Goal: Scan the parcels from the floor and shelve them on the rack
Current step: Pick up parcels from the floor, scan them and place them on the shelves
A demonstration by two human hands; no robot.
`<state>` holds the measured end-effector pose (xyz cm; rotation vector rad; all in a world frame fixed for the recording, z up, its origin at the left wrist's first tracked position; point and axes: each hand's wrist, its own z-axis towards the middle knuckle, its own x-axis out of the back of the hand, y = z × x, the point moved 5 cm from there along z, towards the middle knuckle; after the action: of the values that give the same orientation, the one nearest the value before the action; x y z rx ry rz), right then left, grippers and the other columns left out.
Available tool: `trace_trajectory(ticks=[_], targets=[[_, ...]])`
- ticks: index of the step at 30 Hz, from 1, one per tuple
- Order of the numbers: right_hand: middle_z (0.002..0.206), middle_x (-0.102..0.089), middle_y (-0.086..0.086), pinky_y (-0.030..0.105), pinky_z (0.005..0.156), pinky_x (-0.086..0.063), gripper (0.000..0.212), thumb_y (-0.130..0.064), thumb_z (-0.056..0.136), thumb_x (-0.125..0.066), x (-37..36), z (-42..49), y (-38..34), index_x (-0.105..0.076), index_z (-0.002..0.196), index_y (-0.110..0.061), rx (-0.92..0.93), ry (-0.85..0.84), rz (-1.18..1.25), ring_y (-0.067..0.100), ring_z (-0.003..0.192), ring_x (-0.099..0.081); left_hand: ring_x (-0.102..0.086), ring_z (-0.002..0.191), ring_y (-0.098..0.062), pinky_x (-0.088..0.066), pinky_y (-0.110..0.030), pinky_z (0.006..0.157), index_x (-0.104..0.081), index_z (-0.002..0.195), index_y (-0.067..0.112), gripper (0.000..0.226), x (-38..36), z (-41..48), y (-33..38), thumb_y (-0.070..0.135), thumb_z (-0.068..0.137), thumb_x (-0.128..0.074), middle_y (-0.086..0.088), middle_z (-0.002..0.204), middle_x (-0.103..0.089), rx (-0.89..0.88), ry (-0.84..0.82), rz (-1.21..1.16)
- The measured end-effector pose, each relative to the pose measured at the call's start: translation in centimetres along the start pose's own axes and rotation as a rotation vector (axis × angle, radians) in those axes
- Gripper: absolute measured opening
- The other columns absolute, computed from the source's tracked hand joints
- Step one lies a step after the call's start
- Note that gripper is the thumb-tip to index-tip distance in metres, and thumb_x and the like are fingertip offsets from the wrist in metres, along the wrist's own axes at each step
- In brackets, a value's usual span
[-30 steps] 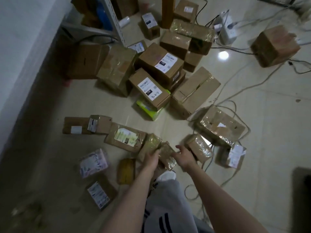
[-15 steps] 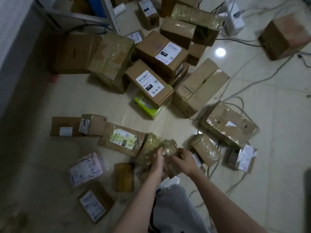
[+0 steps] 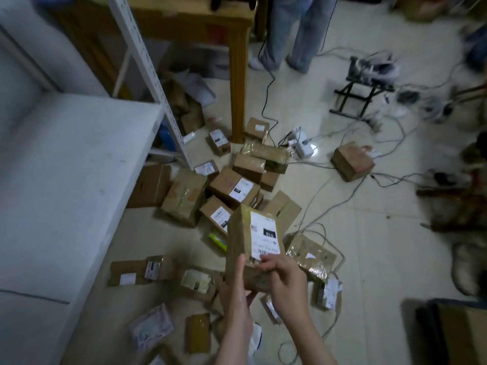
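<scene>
Two hands hold one parcel (image 3: 238,241) up in the middle of the head view, raised above the floor (image 3: 374,254) and stood on end. It is an oblong cardboard box wrapped in glossy, wrinkled brown tape, with a white rectangular label (image 3: 264,234) on the face turned to the camera; the label carries a black patch and a barcode near its lower edge. The left hand (image 3: 234,288) clasps the parcel's lower left side, fingers laid up along the cardboard and thumb tucked under the bottom. The right hand (image 3: 284,283) grips the lower right corner, its fingertips curled onto the label's bottom edge. Below and beyond, many more boxes (image 3: 184,196) lie scattered and heaped on the pale, shiny floor tiles: plain matte cardboard, some shrouded in crinkly tape, most with white labels. A soft pinkish pouch (image 3: 150,327) lies flat near the bottom left. The rack (image 3: 79,167) fills the left side, a flat pale shelf board with a white perforated metal post (image 3: 143,64) slanting up behind it. A square wooden table leg (image 3: 237,88) stands behind the heap. Thin cables (image 3: 329,204) snake across the tiles on the right, and another person's trouser legs (image 3: 290,30) show at the top.
</scene>
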<state>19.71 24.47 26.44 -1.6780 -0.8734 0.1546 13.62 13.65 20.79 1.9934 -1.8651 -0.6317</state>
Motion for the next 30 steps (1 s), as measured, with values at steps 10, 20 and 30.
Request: trace_trajectory(ticks=[10,20,30], targets=[[0.081,-0.075,0.015,0.038,0.075,-0.056,0.033,0.022,0.082,-0.051,9.3,-3.0,-15.8,-0.071,0.073,-0.003,-0.029,0.217,0.536,0.024,0.082,-0.072,-0.069,0.090,-0.031,-0.056,-0.036,0.055,-0.053,0.129,0.004,0.062,-7.4,-13.0,13.1,0.026,0.077,-0.080,-0.021,0.117,-0.068,-0.213,-0.231,0.052],[0.112,-0.072,0.011,0.034,0.085,-0.058,0.038,-0.008,0.081,-0.074,19.0,-4.0,-21.3,-0.064,0.117,-0.009,-0.017,0.356,0.932,0.021,0.101,-0.069,-0.067,0.102,-0.034,-0.058,-0.037,0.061,-0.063,0.120,0.008,0.084,-16.0,-25.0,16.3,0.052,0.049,-0.073,-0.020,0.114,-0.071,-0.242,-0.636,0.020],[0.119,-0.069,0.018,0.035,0.076,-0.059,0.075,-0.044,0.067,-0.076,31.4,0.7,-21.5,-0.058,0.132,-0.011,-0.065,0.248,0.993,0.034,0.107,-0.068,-0.064,0.112,-0.033,-0.056,-0.043,0.074,-0.064,0.123,0.015,0.087,-27.1,-31.7,15.0,0.068,0.055,-0.063,-0.016,0.119,-0.071,-0.388,-0.799,0.307]])
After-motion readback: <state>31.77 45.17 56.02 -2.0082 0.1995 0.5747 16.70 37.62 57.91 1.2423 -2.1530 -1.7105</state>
